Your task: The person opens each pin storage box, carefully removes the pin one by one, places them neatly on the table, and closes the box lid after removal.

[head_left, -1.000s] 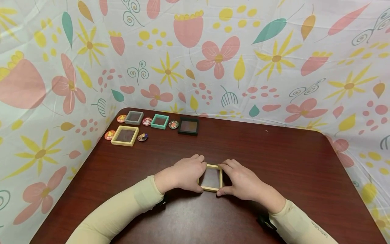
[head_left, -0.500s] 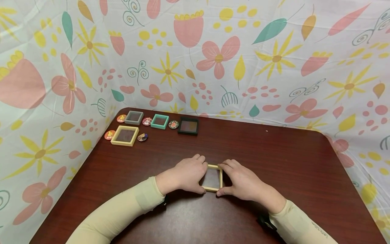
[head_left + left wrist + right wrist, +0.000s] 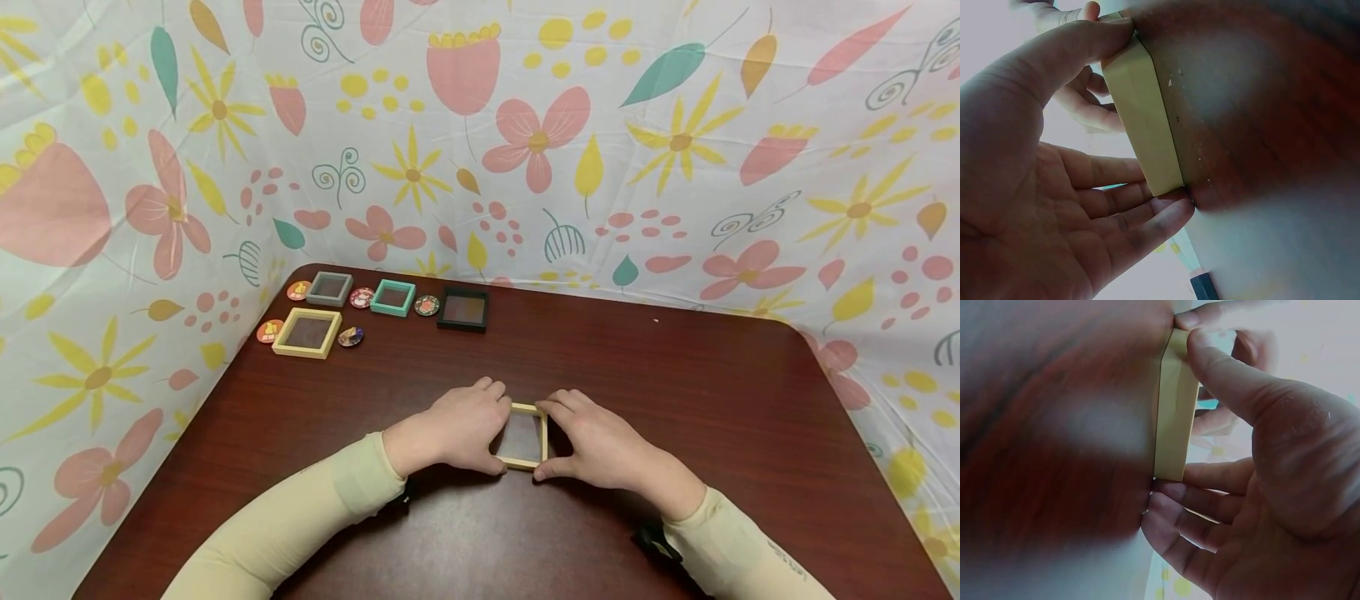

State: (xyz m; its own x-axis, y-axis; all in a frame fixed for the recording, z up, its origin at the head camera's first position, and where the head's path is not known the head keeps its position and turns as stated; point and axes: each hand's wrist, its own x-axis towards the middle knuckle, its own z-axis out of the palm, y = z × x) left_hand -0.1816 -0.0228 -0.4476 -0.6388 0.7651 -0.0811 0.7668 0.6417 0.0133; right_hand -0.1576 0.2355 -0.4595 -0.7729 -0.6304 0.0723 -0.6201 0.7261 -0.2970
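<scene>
A small square frame (image 3: 544,435) with pale yellow edges and a clear middle lies on the table in front of me. My left hand (image 3: 459,432) grips it from the left, thumb at the near corner and fingers at the far one. On the opposite side my right hand (image 3: 600,442) holds it the same way, between thumb and fingers. Both wrist views show the frame's yellow side wall (image 3: 1144,119) spanned by thumb and fingertips, its lower edge against the tabletop. The left hand hides the frame's left edge in the head view.
At the table's back left stand a grey frame (image 3: 330,289), a teal frame (image 3: 393,297), a black frame (image 3: 463,309) and a larger yellow frame (image 3: 307,333). Several round badges lie among them, one dark (image 3: 351,337). A flowered cloth (image 3: 525,208) hangs behind the brown table (image 3: 675,400).
My left hand has shifted slightly right along the frame and now covers its left edge. The right hand stays at the frame, nearly still.
</scene>
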